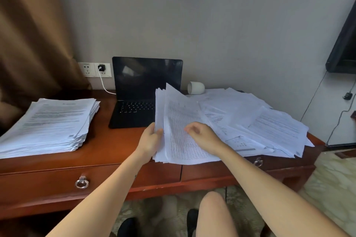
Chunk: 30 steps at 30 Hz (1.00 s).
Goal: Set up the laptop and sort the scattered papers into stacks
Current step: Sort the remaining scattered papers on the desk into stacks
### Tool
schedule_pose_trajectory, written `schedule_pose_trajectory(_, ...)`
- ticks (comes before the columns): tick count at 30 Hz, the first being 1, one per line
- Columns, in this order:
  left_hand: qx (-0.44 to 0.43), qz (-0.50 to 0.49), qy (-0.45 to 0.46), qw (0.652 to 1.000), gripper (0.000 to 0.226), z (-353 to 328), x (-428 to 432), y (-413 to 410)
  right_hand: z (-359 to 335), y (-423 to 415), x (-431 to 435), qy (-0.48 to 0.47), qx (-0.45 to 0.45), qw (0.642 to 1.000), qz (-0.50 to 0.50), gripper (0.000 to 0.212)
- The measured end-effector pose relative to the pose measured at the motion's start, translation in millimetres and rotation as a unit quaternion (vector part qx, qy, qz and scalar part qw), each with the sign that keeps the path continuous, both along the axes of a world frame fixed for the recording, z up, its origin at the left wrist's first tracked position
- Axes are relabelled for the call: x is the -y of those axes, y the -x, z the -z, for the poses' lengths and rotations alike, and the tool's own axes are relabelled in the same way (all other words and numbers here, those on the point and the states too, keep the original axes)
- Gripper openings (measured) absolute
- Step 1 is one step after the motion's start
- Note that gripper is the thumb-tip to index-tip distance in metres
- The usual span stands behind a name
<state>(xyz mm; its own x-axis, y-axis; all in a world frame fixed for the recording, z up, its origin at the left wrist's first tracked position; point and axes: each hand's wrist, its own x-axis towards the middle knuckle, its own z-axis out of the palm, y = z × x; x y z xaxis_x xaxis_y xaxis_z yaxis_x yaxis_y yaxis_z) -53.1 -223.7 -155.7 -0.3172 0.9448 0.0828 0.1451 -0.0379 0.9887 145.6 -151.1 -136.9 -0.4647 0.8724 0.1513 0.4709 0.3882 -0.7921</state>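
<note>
The left hand point(149, 141) grips the left edge of a tilted bundle point(179, 150) at the counter's point(107, 146) front edge, long axis front-to-back, while the right hand point(202, 136), curled over it with its grasp unclear, sits nearer the scattered papers point(269, 125) at the right end.

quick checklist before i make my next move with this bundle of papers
1. Left hand grips the held bundle at its left edge: ok.
2. Right hand has hold of a sheet: cannot tell, its fingers are blurred.
3. Sorted stack at the left end of the desk sits fairly square: ok.
4. Laptop open: ok; the screen is dark, so powered on: cannot tell.
5. Scattered papers sorted: not ok, a loose heap on the right, some overhanging the desk edge.
6. White cup upright: not ok, it lies on its side behind the papers.
</note>
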Motion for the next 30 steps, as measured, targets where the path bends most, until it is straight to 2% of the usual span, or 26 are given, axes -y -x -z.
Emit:
schedule_pose_trajectory(2, 0.007, 0.001, -0.007, 1.000, 0.022, 1.6, 0.4, 0.6, 5.9, -10.4, -11.3, -0.042, 0.009, 0.998, 0.054, 0.018)
schedule_pose_trajectory(3, 0.012, 0.003, -0.010, 1.000, 0.022, 2.1, 0.7, 0.9, 8.2, -16.6, -17.6, -0.068, 0.047, 0.993, 0.087, 0.022)
schedule_pose_trajectory(5, 0.026, 0.006, -0.016, 1.000, 0.023, 3.1, 0.7, 2.3, 10.8, -27.5, -27.2, -0.091, 0.185, 0.968, 0.142, 0.054)
schedule_pose_trajectory(6, 0.033, 0.006, -0.017, 0.999, 0.023, 2.6, 1.2, 2.9, 11.2, -31.6, -30.7, -0.080, 0.225, 0.958, 0.161, 0.072)
schedule_pose_trajectory(8, 0.044, 0.007, -0.015, 0.999, 0.024, 2.7, 1.1, 5.2, 8.4, -36.2, -37.3, -0.046, 0.217, 0.958, 0.181, 0.090)
schedule_pose_trajectory(10, 0.056, 0.013, -0.011, 0.998, 0.024, 3.4, 0.0, 8.0, 7.7, -37.5, -45.5, -0.030, 0.191, 0.963, 0.186, 0.096)
schedule_pose_trajectory(12, 0.071, 0.016, -0.003, 0.997, 0.024, 2.1, -2.0, 10.1, 5.2, -35.8, -50.3, -0.018, 0.119, 0.976, 0.184, 0.091)
schedule_pose_trajectory(14, 0.080, 0.020, 0.006, 0.997, 0.023, 0.6, -5.7, 11.7, 2.9, -32.4, -53.7, 0.012, -0.025, 0.986, 0.167, 0.080)
schedule_pose_trajectory(16, 0.086, 0.023, 0.015, 0.996, 0.023, -1.3, -8.4, 12.9, -2.2, -30.4, -55.6, 0.041, -0.147, 0.975, 0.161, 0.072)
schedule_pose_trajectory(19, 0.092, 0.032, 0.025, 0.995, 0.023, -3.0, -14.3, 14.4, -5.9, -32.4, -62.7, 0.056, -0.228, 0.955, 0.182, 0.057)
schedule_pose_trajectory(25, 0.109, 0.035, 0.039, 0.993, 0.024, -12.0, -35.6, 13.2, -2.8, -49.0, -77.3, 0.022, -0.222, 0.953, 0.206, 0.023)
schedule_pose_trajectory(28, 0.093, 0.041, 0.050, 0.994, 0.023, -13.6, -45.6, 11.5, 2.5, -59.6, -83.4, 0.002, -0.175, 0.961, 0.213, 0.023)
schedule_pose_trajectory(30, 0.049, 0.059, 0.053, 0.996, 0.021, -13.7, -50.1, 10.3, 5.2, -64.0, -86.4, -0.008, -0.133, 0.967, 0.218, 0.028)
